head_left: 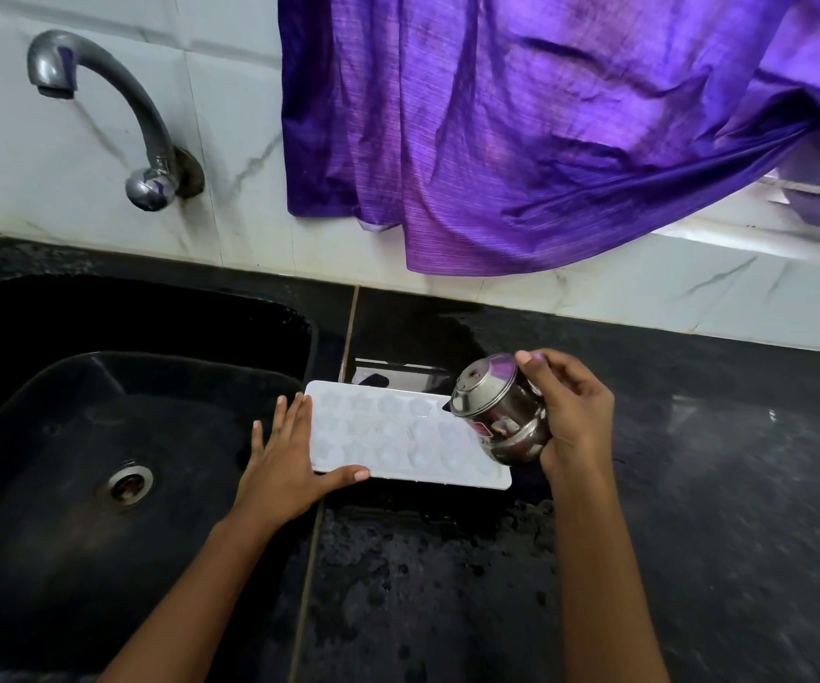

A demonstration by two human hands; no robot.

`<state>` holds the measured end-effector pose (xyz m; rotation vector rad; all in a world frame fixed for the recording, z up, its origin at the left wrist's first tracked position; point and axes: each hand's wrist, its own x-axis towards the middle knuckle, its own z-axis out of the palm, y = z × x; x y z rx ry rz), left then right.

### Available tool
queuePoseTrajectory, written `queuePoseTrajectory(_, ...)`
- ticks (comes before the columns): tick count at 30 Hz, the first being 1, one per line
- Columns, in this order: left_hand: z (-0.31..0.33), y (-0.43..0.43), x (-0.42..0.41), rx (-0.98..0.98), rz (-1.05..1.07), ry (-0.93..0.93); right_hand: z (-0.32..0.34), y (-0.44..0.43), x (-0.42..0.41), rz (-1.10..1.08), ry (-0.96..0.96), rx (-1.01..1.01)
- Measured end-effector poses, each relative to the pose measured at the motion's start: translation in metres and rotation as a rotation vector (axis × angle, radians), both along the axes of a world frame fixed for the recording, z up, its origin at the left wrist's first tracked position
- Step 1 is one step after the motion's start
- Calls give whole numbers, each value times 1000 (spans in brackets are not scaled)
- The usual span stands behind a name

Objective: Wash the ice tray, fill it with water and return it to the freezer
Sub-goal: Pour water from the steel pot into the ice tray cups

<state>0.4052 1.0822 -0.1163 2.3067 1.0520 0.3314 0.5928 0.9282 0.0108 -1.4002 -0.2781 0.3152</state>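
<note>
At the worktop's (718,485) left edge, just beside the sink (191,347), the ice tray (398,438) lies flat, cavities up. My left hand (286,460) is spread flat, fingers straight on the tray's left end and thumb along its near rim, steadying it. My right hand (573,416) is wrapped round a small steel pot (499,411), tipped over the tray's right end.

Step looks like filling, and washing seems done, since the worktop around the tray is wet. Can't tell if water is leaving the pot or how full the cavities are. Tap (102,91) shows no stream.

Next move, as I judge it: work the pour slowly across all 3 rows with the tray level. Then a flat 2-hand lift toward the freezer, no slopping. Freezer not in view.
</note>
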Motion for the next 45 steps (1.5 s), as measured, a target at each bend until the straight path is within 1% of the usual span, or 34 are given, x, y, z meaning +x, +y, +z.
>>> queuePoseTrajectory(10,1,-1,-1,18,-5,22,-2,6,-3,13,-69,-51)
queuePoseTrajectory(25,2,-3,-1,19,1,30,1,6,-4,11,-113,-71)
queuePoseTrajectory(41,2,-2,-1,18,0,37,1,7,-2,12,-110,-38)
queuePoseTrajectory(45,2,-3,-1,10,-1,20,-3,7,-1,-25,-37,-14)
